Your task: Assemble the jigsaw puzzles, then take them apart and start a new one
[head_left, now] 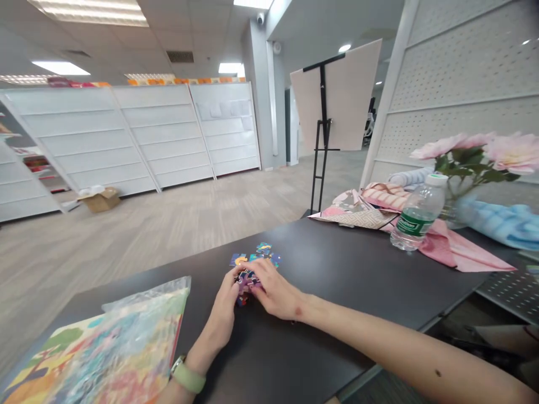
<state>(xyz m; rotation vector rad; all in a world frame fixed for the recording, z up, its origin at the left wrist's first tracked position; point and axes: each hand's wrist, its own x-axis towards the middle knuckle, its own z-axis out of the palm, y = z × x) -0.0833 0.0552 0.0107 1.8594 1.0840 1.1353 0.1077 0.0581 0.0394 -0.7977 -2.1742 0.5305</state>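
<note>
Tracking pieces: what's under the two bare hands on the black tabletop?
Colourful jigsaw pieces lie under the left hand and right hand on the black tabletop; those beneath the palms are covered, their number unseen.

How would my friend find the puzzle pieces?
On the dark table, look between the colourful picture in a plastic bag and the water bottle. There sits a small heap of bright jigsaw pieces, the only thing both the left hand and the right hand are touching.

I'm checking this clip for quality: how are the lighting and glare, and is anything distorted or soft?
In the head view, the ceiling lights give even light; in the head view, the white shelving panels lean from wide-angle distortion; the head view shows glare on the plastic bag; and in the head view, the puzzle pieces between the left hand and right hand look slightly soft.
</note>
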